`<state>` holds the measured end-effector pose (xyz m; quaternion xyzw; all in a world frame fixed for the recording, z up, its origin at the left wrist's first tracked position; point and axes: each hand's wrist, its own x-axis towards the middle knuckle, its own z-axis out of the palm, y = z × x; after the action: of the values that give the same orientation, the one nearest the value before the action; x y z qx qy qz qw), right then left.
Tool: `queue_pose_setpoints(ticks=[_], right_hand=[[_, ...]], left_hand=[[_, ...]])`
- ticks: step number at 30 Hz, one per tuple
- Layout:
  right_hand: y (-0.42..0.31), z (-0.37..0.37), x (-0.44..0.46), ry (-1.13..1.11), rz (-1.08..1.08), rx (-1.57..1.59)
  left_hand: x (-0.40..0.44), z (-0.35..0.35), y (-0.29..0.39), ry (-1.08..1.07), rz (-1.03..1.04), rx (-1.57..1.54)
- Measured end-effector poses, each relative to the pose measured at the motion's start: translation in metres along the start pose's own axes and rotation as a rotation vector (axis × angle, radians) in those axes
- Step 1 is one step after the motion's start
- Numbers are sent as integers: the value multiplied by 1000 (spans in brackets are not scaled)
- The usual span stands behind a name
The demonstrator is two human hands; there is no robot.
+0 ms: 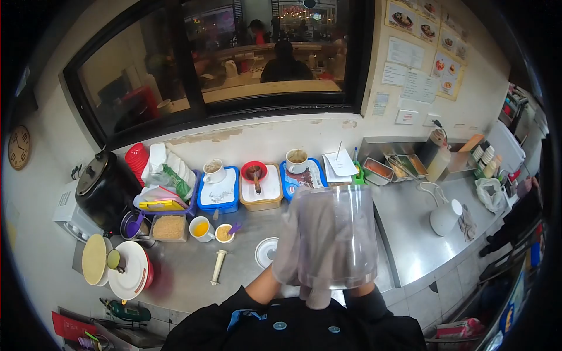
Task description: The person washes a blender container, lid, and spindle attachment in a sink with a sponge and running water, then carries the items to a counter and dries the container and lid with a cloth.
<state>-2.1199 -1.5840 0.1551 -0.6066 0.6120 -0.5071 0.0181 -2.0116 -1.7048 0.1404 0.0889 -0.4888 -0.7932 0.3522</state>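
A clear plastic container (339, 234), shaped like a wide cylinder, is held up in front of my chest over the counter edge. A greyish cloth (285, 248) is bunched around its left side and shows through its wall, with an end hanging below. My left hand (270, 282) is closed on the cloth at the container's left side, its fingers mostly covered. My right hand (362, 289) supports the container from the lower right; its fingers are hidden behind plastic and cloth. A white round lid (266, 253) lies on the counter beside my left hand.
On the steel counter (187, 269) lies a pale stick-like tool (218, 267). Behind it stand a mug of yellow liquid (201, 229), a crumb-filled tub (170, 228) and lidded tubs (261, 193). A white pitcher-like vessel (446, 217) stands right, a black pot (105, 190) left.
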Motion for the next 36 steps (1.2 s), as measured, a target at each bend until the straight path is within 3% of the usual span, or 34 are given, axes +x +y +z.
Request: queue_pose_setpoints(ticks=[3, 5, 6, 7, 8, 10, 11, 14, 17, 19, 21, 23, 25, 26, 27, 29, 32, 33, 35, 36], right_hand=[[29, -1, 2, -186, -167, -297], [5, 6, 19, -221, -220, -400], [-11, 12, 30, -252, -281, -507], [-24, 18, 35, -101, -99, -75], [-28, 24, 36, -42, -35, 52], [-26, 36, 32, -36, -29, -18], [-20, 43, 27, -51, -40, -86], [-3, 60, 15, -161, -62, -314], [-12, 70, 7, -269, -51, -401], [-33, 69, 3, -196, 2, -174], [-24, 63, -21, -207, -145, 105], [-13, 64, -16, -156, -96, 130], [-4, 59, -7, 80, -461, -422], [-6, 56, -2, 80, -463, -424], [-15, 51, 3, 278, -244, -257], [-17, 45, 10, 472, -24, -85], [-19, 27, 21, 473, 104, 122], [-32, 15, 28, 228, 228, 164], [-44, 9, 39, -19, 347, 210], [-46, 11, 41, 24, 40, 2]], left_hand=[[-1, 2, 14, 44, 52, 160], [1, 7, 22, 84, 145, 396], [0, 13, 30, 29, 378, 605], [-1, 21, 39, 58, 264, 529], [0, 20, 37, 61, 263, 533], [4, 15, 27, 170, 28, -27], [6, 14, 24, 172, 27, -28], [10, 9, 18, 186, -116, -465], [22, -7, 11, 181, -107, -528], [25, -16, 9, 193, -75, -481], [27, -22, 5, 197, -51, -414], [27, -25, -2, 202, -35, -324], [28, -27, -6, 209, 4, -218], [32, -28, -7, 215, 33, -153], [34, -30, -6, 228, 79, -55], [39, -35, 0, 249, 215, 295], [46, -46, 22, 194, 483, 1212], [50, -49, 29, 132, 568, 1392], [54, -54, 37, -55, 647, 1195], [51, -52, 40, -12, 445, 753]])
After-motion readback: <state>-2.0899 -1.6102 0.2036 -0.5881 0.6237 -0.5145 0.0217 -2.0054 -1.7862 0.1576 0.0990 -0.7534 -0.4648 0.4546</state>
